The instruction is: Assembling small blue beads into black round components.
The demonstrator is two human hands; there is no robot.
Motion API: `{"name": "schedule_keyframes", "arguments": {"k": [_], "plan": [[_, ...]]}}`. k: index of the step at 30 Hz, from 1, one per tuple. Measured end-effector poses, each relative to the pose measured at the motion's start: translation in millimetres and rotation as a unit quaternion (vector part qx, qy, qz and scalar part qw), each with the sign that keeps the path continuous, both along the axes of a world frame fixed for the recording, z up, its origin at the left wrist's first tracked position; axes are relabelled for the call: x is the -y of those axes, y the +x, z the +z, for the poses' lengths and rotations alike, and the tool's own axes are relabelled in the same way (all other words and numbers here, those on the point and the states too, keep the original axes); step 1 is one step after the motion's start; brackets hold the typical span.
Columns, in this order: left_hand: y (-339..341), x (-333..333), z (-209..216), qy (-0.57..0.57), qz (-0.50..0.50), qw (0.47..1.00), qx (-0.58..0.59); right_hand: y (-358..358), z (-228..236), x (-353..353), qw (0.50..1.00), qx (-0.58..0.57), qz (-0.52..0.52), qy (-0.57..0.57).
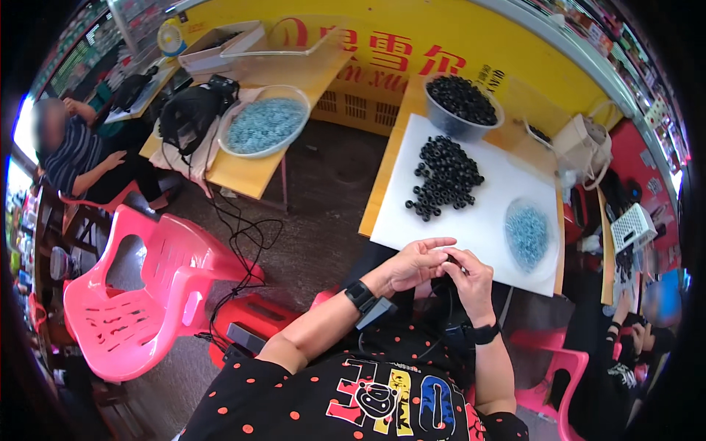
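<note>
Just there, left hand (416,266) and right hand (473,288) sit close together by a white board (478,226) bearing black beads (450,175).

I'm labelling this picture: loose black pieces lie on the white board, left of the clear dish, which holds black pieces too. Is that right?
Not quite: the head view shows the clear dish holding pale blue pieces, not black ones. The loose black pieces do lie on the white board, left of the dish.

Bare white board (471,228) lies open between the left hand (413,267), the right hand (472,287) and the pile of black beads (447,176); a lane runs between that pile and the oval clear tray (551,242) of blue beads. Beyond the pile, a heaped tub (460,126) blocks the way.
</note>
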State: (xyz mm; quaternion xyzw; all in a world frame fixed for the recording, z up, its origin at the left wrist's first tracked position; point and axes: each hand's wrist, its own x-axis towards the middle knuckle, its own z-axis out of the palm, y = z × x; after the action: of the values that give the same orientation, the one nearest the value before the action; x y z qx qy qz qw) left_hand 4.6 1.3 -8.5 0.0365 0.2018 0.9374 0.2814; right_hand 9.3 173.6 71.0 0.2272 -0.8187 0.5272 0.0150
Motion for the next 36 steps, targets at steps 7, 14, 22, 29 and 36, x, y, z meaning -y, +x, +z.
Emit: {"name": "schedule_keyframes", "arguments": {"k": [7,14,22,29,36], "plan": [[-4.3,-4.1,0.2,-0.014,0.012,1.0,-0.002,-3.8,3.5,-8.1,1.0,0.027,0.006,0.013],[-38.1,-20.6,19.9,-0.264,0.158,0.939,-0.154,-38.7,-23.8,-32.8,0.991,-0.13,0.003,-0.006],[-67.7,-55.5,12.4,-0.593,0.21,0.675,-0.385,-53.3,-56.5,-53.0,0.973,-0.181,-0.078,0.118],[-60.4,-60.3,9.2,-0.632,0.213,0.625,-0.406,-46.0,-48.4,-65.2,0.963,-0.23,-0.061,0.129],[-62.4,-62.9,4.3,-0.626,0.232,0.594,-0.448,-51.3,-65.3,-68.2,0.965,-0.236,-0.068,0.094]]}}
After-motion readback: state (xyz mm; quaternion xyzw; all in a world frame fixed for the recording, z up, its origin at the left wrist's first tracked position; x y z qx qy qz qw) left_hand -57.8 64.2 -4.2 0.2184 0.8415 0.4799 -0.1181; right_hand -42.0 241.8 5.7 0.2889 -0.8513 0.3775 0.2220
